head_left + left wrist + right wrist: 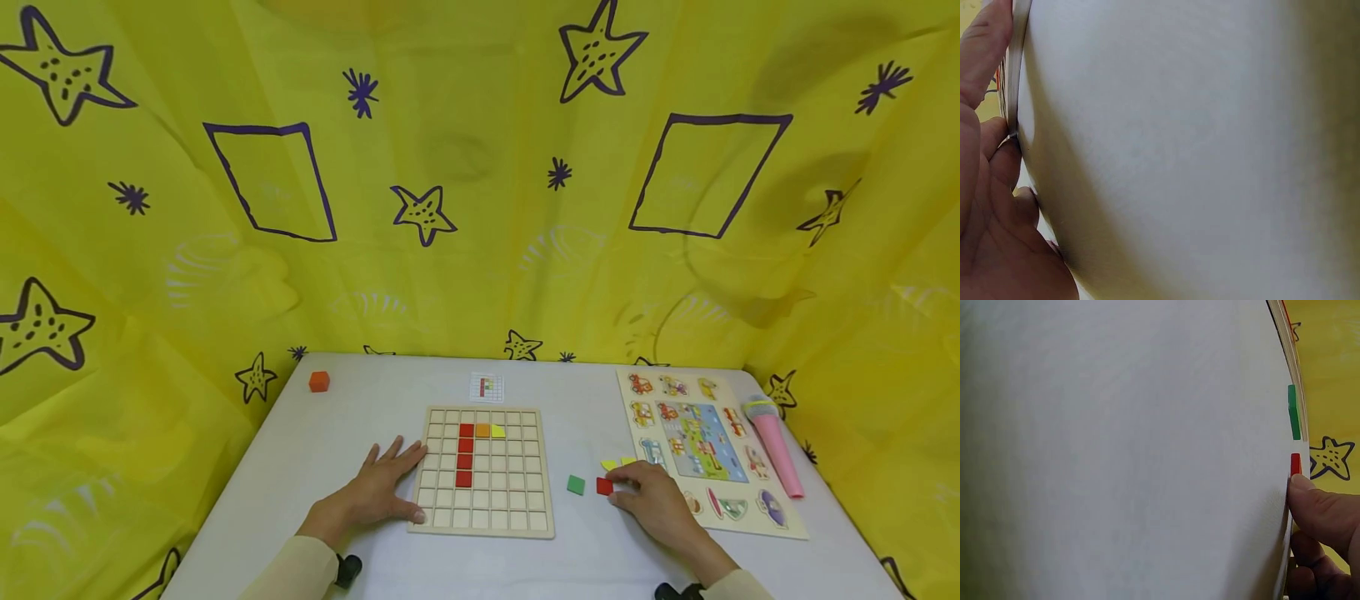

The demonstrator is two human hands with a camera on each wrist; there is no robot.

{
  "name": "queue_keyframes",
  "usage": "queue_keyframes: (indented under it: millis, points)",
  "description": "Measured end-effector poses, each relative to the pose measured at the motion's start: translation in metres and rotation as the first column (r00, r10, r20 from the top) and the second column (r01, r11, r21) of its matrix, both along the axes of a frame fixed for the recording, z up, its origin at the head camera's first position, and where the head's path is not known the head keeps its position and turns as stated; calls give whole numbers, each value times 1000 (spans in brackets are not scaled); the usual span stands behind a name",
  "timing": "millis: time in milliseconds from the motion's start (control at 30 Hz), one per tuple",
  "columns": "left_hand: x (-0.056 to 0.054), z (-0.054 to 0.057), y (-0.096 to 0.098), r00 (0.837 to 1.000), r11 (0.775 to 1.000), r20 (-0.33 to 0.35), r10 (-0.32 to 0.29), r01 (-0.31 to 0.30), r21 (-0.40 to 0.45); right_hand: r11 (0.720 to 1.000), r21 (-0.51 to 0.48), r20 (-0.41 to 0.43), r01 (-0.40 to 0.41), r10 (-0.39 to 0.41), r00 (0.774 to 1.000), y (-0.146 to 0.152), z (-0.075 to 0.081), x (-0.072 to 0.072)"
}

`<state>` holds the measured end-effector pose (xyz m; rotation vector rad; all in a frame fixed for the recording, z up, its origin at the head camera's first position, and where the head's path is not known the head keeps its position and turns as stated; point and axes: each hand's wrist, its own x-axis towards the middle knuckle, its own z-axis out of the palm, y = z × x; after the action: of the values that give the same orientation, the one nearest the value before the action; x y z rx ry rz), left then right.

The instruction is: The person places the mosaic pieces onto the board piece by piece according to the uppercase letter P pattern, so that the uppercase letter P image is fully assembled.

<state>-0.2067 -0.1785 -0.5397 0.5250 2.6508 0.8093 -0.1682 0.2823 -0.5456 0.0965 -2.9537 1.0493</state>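
Note:
A wooden grid board [517,500] lies on the table, seen in the head view. Three red square tiles [465,461] form a column in it, with an orange tile [482,431] and a yellow rounded tile [498,432] beside the top one. My left hand [372,487] has its fingers spread, touching the board's left edge with fingertips and thumb. Right of the board, my right hand [654,502] pinches a red square tile [603,486] at its right end between thumb and finger. A green square tile [576,485] lies just left of it. Yellow pieces [609,465] lie behind, partly hidden by the hand.
Behind the board lies a small printed card [487,387] with a coloured grid pattern. An orange cube [319,382] sits at the back left. On the right are a picture puzzle board [757,517] and a pink toy microphone [778,454]. Yellow patterned cloth surrounds the table.

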Motion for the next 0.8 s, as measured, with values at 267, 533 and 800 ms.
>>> queue_keyframes:
  millis: [267, 533, 800]
  points:
    - [-1, -1, 0, 1000, 1000, -6, -4, 4, 2, 1000, 5, 36, 26, -27, 999, -2, 1, -2]
    - [0, -1, 0, 1000, 1000, -1, -2, 2, 14, 980, -166, 19, 112, -110, 994, -4, 7, -4]
    - [1, 1, 2, 1000, 1000, 12, 19, -19, 12, 943, -307, -44, 131, -151, 988, -13, 6, -11]
